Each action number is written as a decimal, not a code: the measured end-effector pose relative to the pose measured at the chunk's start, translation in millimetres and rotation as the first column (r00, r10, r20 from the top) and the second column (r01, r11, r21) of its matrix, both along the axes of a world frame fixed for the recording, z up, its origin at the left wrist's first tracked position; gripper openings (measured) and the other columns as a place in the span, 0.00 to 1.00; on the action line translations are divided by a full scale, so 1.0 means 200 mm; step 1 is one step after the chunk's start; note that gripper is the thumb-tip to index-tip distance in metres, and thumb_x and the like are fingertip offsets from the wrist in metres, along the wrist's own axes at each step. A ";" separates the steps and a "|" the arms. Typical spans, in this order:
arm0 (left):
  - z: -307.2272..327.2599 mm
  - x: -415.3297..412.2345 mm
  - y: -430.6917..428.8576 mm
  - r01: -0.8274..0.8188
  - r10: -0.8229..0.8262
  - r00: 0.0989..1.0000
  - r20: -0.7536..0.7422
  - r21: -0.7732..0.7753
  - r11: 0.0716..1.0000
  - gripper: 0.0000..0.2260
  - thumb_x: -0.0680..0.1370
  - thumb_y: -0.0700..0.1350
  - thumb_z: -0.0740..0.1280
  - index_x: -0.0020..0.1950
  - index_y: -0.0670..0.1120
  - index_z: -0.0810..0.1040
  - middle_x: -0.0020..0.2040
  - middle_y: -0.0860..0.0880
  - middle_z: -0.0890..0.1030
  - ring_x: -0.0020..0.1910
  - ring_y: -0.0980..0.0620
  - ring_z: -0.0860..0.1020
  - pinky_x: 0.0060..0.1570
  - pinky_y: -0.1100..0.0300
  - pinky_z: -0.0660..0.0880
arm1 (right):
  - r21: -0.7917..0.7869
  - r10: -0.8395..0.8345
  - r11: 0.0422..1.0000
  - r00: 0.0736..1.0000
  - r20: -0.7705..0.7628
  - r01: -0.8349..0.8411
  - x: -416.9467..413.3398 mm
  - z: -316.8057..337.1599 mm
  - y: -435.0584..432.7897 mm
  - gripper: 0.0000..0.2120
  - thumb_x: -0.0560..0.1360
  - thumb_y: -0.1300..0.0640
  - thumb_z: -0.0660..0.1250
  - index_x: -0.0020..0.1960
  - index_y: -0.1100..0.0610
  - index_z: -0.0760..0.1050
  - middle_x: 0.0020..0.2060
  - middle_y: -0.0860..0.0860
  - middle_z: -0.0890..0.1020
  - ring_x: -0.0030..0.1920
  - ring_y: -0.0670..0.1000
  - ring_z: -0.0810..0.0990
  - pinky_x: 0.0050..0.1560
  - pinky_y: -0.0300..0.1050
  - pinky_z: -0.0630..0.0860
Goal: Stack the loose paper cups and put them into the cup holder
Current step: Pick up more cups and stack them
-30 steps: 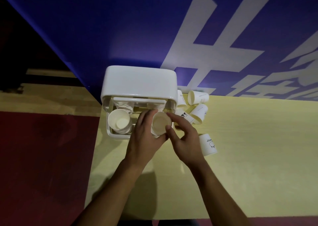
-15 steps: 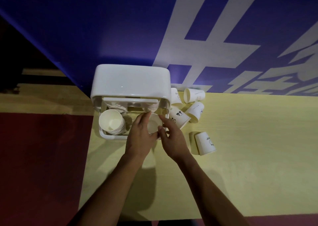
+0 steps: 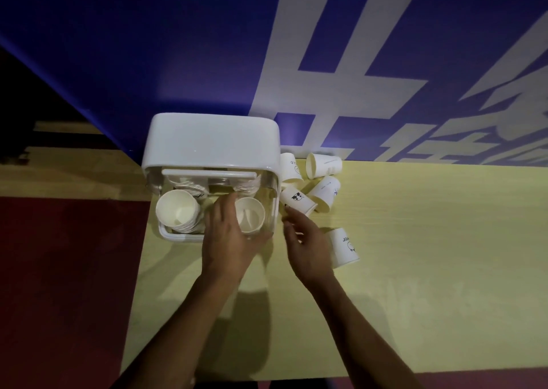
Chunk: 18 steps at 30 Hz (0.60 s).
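Note:
A white cup holder (image 3: 213,139) with a clear front stands at the table's left edge. Inside it, a stack of cups (image 3: 178,209) sits on the left and another cup stack (image 3: 249,217) on the right. My left hand (image 3: 229,240) curls around the near side of the right stack. My right hand (image 3: 308,240) hovers with fingers apart, just right of the holder, holding nothing. Several loose white paper cups lie on their sides to the right: one with a black face print (image 3: 298,200), one behind it (image 3: 324,190), one by the wall (image 3: 323,165), and one beside my right hand (image 3: 344,248).
The yellow table (image 3: 415,255) stretches to the right. A blue wall banner with white lettering (image 3: 326,62) rises directly behind the holder. Left of the table is dark red floor (image 3: 68,270).
The right cup stack went down into the holder. My right hand let go of it and moved right toward the loose cups; my left hand stayed on the stack.

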<state>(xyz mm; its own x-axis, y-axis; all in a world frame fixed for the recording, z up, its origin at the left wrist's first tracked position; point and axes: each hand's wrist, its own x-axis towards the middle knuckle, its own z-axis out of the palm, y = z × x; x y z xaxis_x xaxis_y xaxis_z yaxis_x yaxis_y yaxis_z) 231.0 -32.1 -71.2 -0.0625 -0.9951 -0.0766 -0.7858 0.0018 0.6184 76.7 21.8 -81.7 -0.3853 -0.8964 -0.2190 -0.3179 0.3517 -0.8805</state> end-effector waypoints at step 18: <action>-0.11 -0.78 0.02 0.372 -0.361 0.897 0.256 0.004 0.928 0.34 0.73 0.61 0.74 0.72 0.44 0.70 0.70 0.44 0.72 0.66 0.43 0.69 0.67 0.50 0.68 | 0.255 -0.382 0.895 0.924 0.018 0.366 -0.68 -0.30 0.45 0.36 0.68 0.55 0.82 0.70 0.54 0.68 0.59 0.49 0.79 0.52 0.47 0.82 0.42 0.37 0.78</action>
